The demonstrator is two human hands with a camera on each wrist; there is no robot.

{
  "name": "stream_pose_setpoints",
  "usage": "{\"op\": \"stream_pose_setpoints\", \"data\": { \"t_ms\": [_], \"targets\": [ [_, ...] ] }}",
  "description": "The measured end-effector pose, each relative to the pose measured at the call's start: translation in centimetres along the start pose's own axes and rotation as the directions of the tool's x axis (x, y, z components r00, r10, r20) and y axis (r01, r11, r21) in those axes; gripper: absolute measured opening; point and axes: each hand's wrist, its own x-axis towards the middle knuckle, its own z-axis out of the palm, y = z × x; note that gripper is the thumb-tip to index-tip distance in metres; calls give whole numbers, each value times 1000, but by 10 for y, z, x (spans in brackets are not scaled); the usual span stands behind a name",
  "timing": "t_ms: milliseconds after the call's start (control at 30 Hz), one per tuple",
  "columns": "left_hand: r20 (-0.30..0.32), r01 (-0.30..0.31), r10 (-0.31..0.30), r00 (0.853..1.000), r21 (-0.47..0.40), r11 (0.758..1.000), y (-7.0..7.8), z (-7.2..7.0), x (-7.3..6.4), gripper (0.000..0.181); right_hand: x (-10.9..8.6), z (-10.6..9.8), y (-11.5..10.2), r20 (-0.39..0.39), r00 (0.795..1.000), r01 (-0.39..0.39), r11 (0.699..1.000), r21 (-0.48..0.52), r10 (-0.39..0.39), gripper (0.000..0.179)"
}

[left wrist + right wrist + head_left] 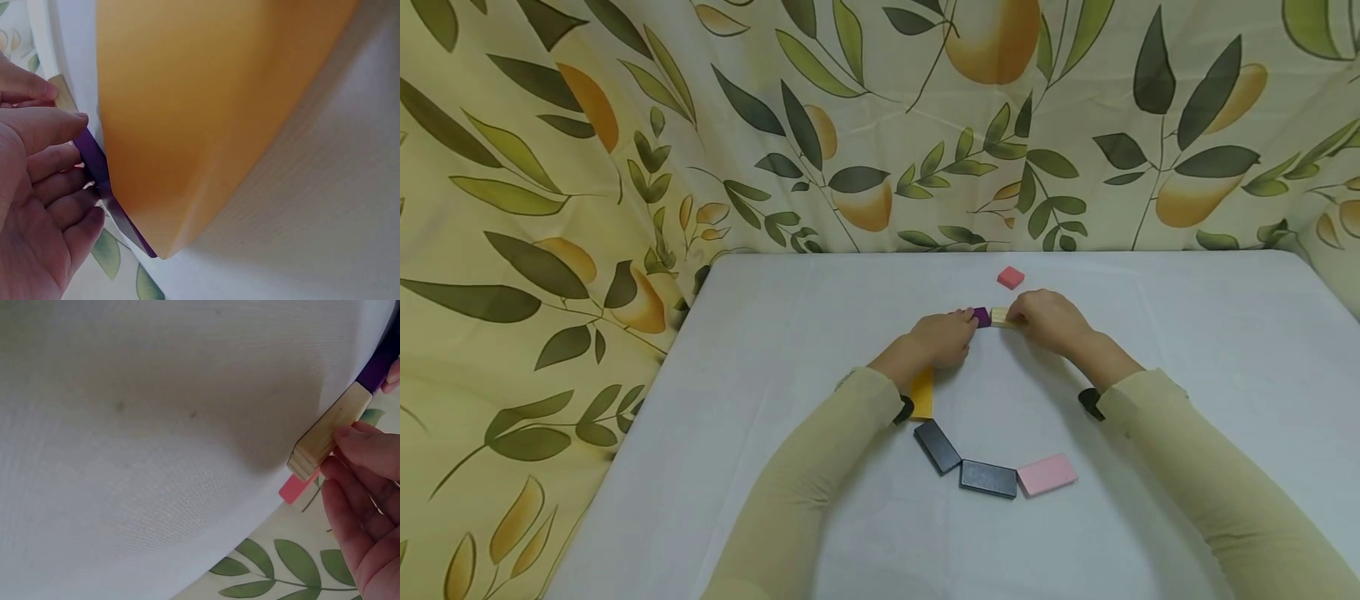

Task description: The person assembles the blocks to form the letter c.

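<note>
My left hand holds a purple block, the thumb on one side of it and fingers on the other in the left wrist view. Between thumb and fingers, my right hand pinches a plain wooden block. The wooden block stands end to end with the purple one, at the far part of a curved row. Close to the left wrist camera looms a yellow block; from the head, my left hand and wrist partly cover that block. A second purple piece beside it is mostly hidden by the left hand.
Two black blocks and a pink block continue the curve on the near side. A small coral-red block lies apart, beyond the right hand. A leaf-and-fruit patterned cloth hangs behind the white table.
</note>
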Motion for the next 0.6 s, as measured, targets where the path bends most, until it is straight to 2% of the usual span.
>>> {"op": "stream_pose_setpoints", "data": {
  "t_ms": [300,600],
  "targets": [
    [6,-16,16,1000,-4,1000,-1,-1,-2,52,0,1,0,7,1000,-4,1000,1,4,10],
    [14,-4,5,1000,-19,1000,-1,-2,-2,52,-1,1,-3,14,1000,-14,1000,8,14,12]
  ]
}}
